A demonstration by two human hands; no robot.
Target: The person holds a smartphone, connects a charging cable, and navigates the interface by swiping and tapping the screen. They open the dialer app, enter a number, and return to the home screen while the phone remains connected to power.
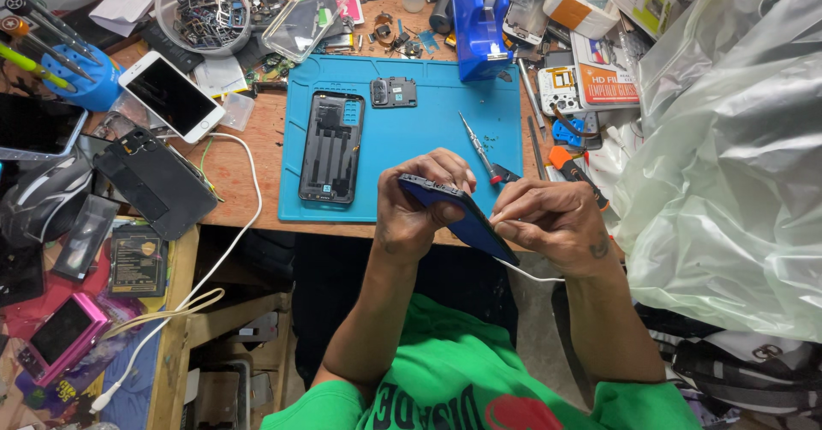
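Left hand [411, 212] grips a dark blue phone [458, 216], right hand [548, 224] closed at its edge; beyond the grip, the opened phone chassis [331, 147] and precision screwdriver [479, 149] lie unassembled on the worktop [240, 173].

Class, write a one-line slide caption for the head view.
Both hands, left hand and right hand, hold a blue phone above a blue work mat.

1. We see a bright green short-sleeved cotton T-shirt [445, 370] at the near edge, with dark lettering and a red round print across the chest.
2. Both forearms are bare; we see no watch, ring or glove.
3. The right hand [548, 223] bears a small dark mark near the wrist; the left hand [411, 212] has a fainter one.
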